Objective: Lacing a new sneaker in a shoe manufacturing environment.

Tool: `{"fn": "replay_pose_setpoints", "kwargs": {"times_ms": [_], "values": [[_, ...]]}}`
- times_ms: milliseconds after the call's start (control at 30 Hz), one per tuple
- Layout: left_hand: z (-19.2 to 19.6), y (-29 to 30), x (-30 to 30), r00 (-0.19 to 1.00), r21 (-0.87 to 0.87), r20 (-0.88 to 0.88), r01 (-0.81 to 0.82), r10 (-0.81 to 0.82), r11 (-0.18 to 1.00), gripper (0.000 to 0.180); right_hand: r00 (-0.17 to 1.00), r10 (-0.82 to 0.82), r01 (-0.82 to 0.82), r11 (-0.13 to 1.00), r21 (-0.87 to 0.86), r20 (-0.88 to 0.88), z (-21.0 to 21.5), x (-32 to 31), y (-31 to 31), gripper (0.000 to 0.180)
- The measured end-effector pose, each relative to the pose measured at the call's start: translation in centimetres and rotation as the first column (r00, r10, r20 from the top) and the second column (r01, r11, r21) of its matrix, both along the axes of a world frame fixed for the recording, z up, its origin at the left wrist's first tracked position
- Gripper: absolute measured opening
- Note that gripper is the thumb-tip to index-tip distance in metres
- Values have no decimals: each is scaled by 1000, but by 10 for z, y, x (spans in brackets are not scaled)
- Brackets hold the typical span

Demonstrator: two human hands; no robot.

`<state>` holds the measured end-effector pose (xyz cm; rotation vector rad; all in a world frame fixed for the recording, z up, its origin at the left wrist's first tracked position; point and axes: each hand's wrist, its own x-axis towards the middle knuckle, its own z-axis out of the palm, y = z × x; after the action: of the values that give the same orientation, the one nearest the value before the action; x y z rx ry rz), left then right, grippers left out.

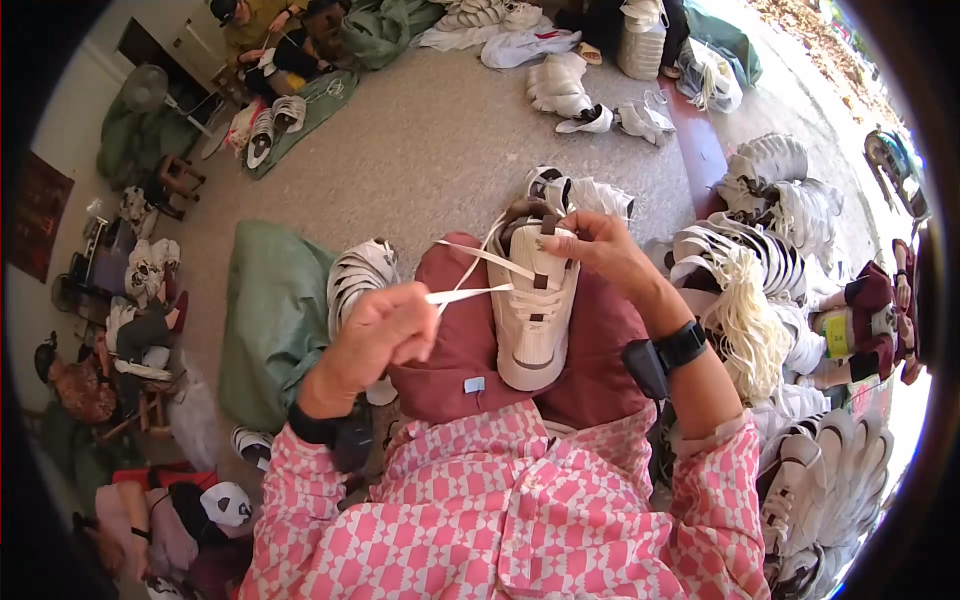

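Observation:
A cream sneaker [532,335] rests on my thighs with its toe toward me, partly laced across the tongue. My left hand [385,330] is closed on a white shoelace [465,294] and holds it out to the left of the shoe. Another stretch of lace loops from the upper eyelets toward the left. My right hand [600,250] grips the sneaker's upper right edge by the eyelets, thumb lying over the tongue. Whether it also pinches a lace end is too small to tell.
White shoe uppers [360,280] lie left of my knees, beside a green cloth [270,310]. To the right are stacked uppers [765,260], a bundle of cream laces [745,320] and more sneakers [825,470]. Other people sit at the left, right and far edges.

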<state>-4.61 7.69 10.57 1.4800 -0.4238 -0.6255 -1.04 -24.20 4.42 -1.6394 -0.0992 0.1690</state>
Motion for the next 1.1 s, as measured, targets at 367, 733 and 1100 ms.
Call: {"fn": "replay_pose_setpoints", "kwargs": {"times_ms": [367, 733, 1100], "values": [[123, 54, -30, 313, -699, -70, -693, 947, 177, 33, 990, 63, -84, 981, -173, -123, 29, -12, 12, 38], [80, -6, 3, 808, -190, 544, -145, 227, 971, 21, 969, 148, -137, 988, 67, -198, 15, -4, 11, 36], [-62, -95, 48, 569, 126, 818, -321, 84, 939, 5, 963, 191, -163, 975, 153, -189, 11, 0, 7, 41]]}}
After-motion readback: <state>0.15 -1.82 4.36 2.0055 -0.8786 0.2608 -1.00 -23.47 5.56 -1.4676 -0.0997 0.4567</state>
